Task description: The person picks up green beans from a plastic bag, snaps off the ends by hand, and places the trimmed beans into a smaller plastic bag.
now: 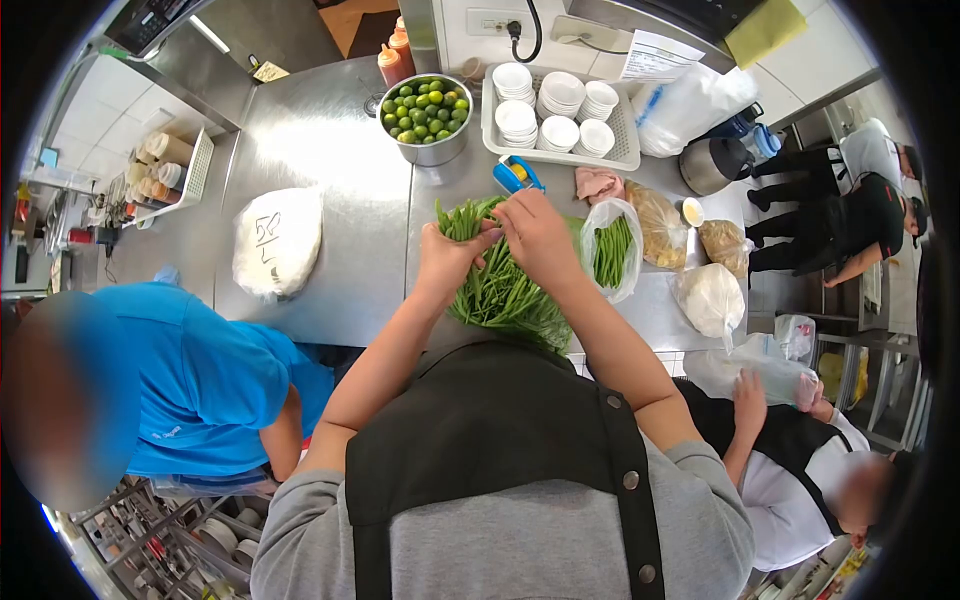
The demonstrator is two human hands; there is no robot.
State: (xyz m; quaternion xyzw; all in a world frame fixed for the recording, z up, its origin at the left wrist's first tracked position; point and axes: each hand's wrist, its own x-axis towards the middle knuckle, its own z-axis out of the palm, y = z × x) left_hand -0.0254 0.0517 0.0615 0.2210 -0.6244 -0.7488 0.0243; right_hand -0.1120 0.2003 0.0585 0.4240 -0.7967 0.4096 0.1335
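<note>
The left hand (447, 255) is closed round a bunch of beans (500, 295), thumb across the stems. The right hand (537, 233) meets it from the other side, fingers curled and pinching the same bunch near its top. The beans lie in a loose heap on the table (330, 150), just ahead of the person's chest, with their upper ends lifted in the two hands. Just right of them a clear bag (612, 250) holds more beans, and a blue tape dispenser (516, 175) sits just beyond the hands. A white sack (278, 240) to the left carries dark handwritten marks that look like "58", though I cannot read them for certain. A printed sheet (655, 55) lies at the far edge, its text too small to read. Farther back are a steel bowl of limes (425, 110), a tray (620, 155) of stacked white bowls and two sauce bottles (393, 60). The table is brushed steel with glare on it, set against a white wall with a socket (497, 22). A person in blue (200, 380) stands at the left, another person (790, 470) at the lower right holds a bag, and two more in black (850, 220) stand well off.
</note>
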